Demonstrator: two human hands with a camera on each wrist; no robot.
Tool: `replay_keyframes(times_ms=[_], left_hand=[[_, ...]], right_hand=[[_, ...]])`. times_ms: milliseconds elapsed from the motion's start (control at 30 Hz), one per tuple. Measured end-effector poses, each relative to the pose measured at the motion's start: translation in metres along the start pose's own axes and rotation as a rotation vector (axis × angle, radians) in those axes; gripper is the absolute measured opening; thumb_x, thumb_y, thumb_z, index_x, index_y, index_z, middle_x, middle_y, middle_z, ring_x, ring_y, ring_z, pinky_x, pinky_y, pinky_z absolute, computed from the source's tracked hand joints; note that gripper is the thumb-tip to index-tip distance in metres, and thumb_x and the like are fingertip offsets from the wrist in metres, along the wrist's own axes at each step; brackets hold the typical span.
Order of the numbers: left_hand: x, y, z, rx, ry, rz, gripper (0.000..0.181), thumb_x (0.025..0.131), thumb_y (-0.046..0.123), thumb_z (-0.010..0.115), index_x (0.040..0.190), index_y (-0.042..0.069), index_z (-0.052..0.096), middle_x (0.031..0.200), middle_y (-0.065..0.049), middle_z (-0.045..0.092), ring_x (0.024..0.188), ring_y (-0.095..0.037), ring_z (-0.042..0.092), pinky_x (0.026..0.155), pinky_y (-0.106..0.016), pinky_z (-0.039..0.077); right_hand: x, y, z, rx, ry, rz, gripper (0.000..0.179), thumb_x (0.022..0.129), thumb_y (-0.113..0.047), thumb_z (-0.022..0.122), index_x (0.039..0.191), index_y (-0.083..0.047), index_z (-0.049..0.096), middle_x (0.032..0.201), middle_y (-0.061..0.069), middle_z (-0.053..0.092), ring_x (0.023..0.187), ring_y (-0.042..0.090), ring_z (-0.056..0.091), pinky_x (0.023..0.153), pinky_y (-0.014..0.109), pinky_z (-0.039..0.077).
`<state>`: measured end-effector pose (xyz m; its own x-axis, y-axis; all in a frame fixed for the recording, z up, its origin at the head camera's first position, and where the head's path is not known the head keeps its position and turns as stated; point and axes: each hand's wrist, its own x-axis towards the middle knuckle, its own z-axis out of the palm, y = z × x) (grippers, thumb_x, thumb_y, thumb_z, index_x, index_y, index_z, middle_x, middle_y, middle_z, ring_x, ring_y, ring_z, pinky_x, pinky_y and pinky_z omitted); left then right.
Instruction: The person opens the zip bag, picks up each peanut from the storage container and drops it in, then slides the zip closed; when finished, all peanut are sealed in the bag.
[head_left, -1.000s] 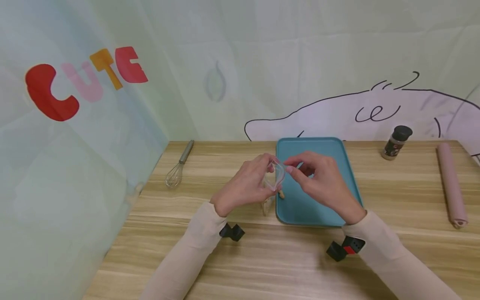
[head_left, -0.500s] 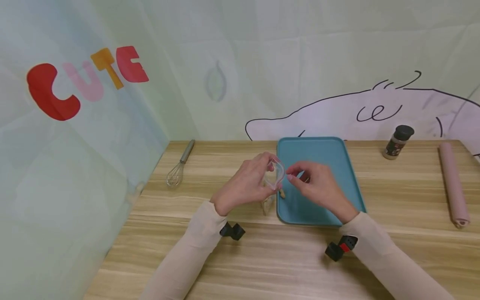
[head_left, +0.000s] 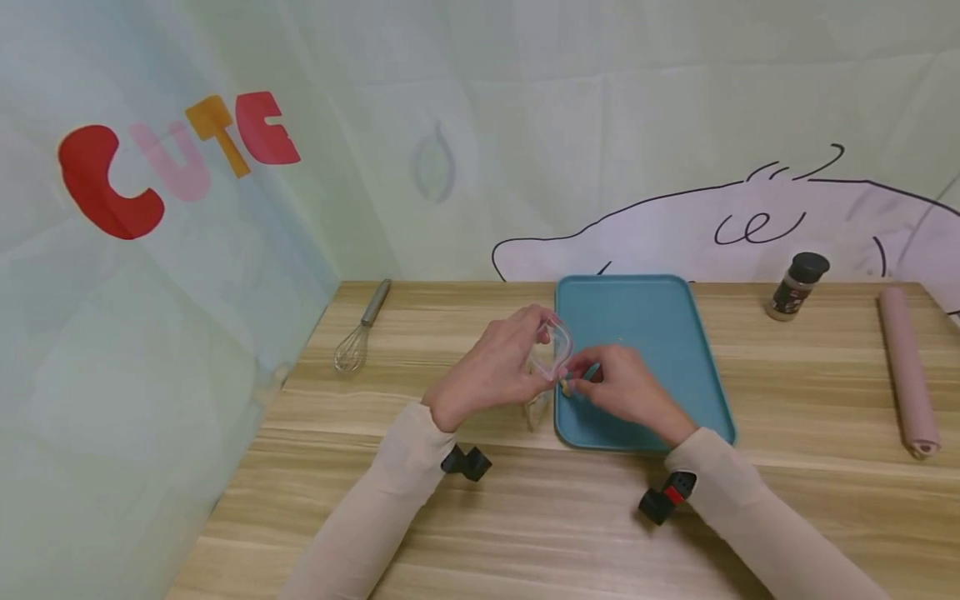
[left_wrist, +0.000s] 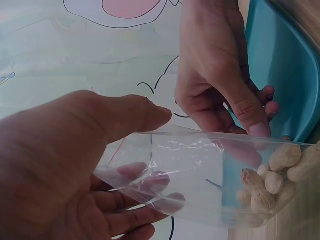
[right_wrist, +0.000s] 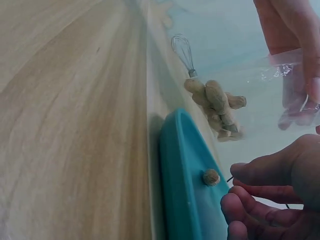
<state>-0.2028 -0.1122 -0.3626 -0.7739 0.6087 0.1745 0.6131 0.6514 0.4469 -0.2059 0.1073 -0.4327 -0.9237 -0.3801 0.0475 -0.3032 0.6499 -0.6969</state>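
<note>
My left hand (head_left: 491, 367) grips a clear plastic bag (left_wrist: 192, 167) near its mouth, thumb on one side and fingers on the other, so the mouth gapes. Several unshelled peanuts (left_wrist: 260, 192) lie in the bag's lower end. The bag is beside the left edge of a blue tray (head_left: 645, 312). On that tray, near its rim, sits a single peanut (right_wrist: 211, 177). My right hand (head_left: 626, 385) is low over the tray, its thumb and fingers bent and slightly apart, with the fingertips close beside this peanut.
A whisk (head_left: 360, 333) lies at the back left of the wooden table (head_left: 525, 517). Toward the back right stands a black-capped seasoning jar (head_left: 795, 287). A rolled pink mat (head_left: 907, 371) lies at the far right. Printed cloth hangs behind the table.
My right hand has come down from the bag's mouth toward the near left part of the tray, reaching the lone peanut. My left hand and the bag have hardly moved.
</note>
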Motion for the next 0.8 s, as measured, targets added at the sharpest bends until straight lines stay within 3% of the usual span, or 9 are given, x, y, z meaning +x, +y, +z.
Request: replay_keyframes(times_ms=[333,533,800], left_hand=[[0.0010,0.0024,0.0020,0.007,-0.014,-0.003,0.055,0.094,0.027,0.082,0.137,0.006,0.055,0.121,-0.011,0.067,0.113,-0.025,0.066,0.105,-0.051,0.049],[0.0004,0.0031,0.0024,0.002,-0.024,-0.017,0.056,0.094,0.025,0.082,0.139,0.005,0.054,0.122,-0.011,0.066,0.115,-0.025,0.066,0.107,-0.050,0.049],[-0.0010,0.0038,0.0020,-0.011,-0.023,-0.023,0.057,0.092,0.021,0.082,0.139,0.006,0.054,0.124,-0.012,0.066,0.116,-0.025,0.065,0.107,-0.050,0.048]], right_hand=[[0.0035,0.0019,0.0058,-0.021,-0.039,-0.017,0.006,0.097,-0.015,0.076,0.098,-0.010,0.080,0.088,0.004,0.076,0.072,0.012,0.060,0.065,0.028,0.046],[0.0038,0.0026,0.0070,-0.029,-0.057,0.006,0.006,0.098,-0.017,0.076,0.099,-0.012,0.078,0.088,0.002,0.074,0.073,0.013,0.059,0.066,0.028,0.045],[0.0040,0.0066,0.0089,-0.008,-0.030,-0.021,0.006,0.095,-0.015,0.079,0.096,-0.012,0.073,0.088,0.003,0.074,0.075,0.013,0.061,0.069,0.029,0.048]])
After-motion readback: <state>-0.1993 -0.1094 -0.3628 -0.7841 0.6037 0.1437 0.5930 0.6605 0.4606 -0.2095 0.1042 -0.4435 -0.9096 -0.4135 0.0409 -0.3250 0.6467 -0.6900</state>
